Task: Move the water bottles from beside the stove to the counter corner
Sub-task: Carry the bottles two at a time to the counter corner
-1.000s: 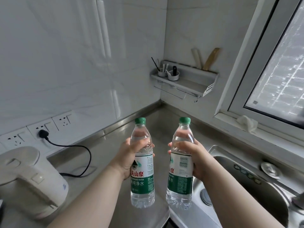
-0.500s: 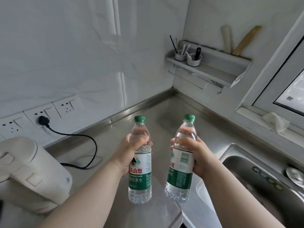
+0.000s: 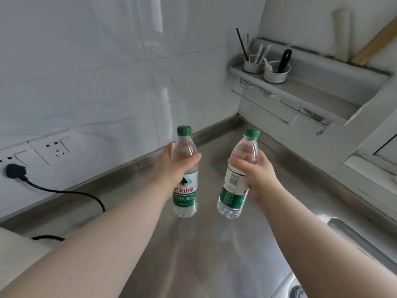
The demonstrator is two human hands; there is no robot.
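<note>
— What's the surface and the room like?

— I'm standing over a brushed stainless-steel counter [image 3: 193, 254]. It runs into a corner [image 3: 237, 118] at my 1 o'clock, with glossy white tiled walls rising on both sides. At 9 o'clock a black plug [image 3: 15, 171] sits in a row of wall sockets [image 3: 43, 150], and its cable [image 3: 71, 193] trails down onto the steel. At 8 o'clock the edge of a white appliance [image 3: 19, 246] pokes in.

— And your hands?

— My left hand [image 3: 171, 171] is wrapped round the shoulder of the left bottle [image 3: 185, 188], which is upright, just left of centre. My right hand [image 3: 257, 175] grips the right bottle [image 3: 233, 196], which is tilted with its top leaning toward 1 o'clock. I'm holding both above the counter, side by side but apart, short of the corner.

— What's further right?

— A grey wall shelf [image 3: 322, 82] at 2 o'clock, a white window frame [image 3: 369, 160] at 3, and the rim of a steel sink [image 3: 354, 239] at 4.

— Counts?

— Two water bottles, both green-capped and green-labelled. Two small metal cups [image 3: 253, 66] holding utensils on the shelf. One plug, one shelf, one sink.
</note>
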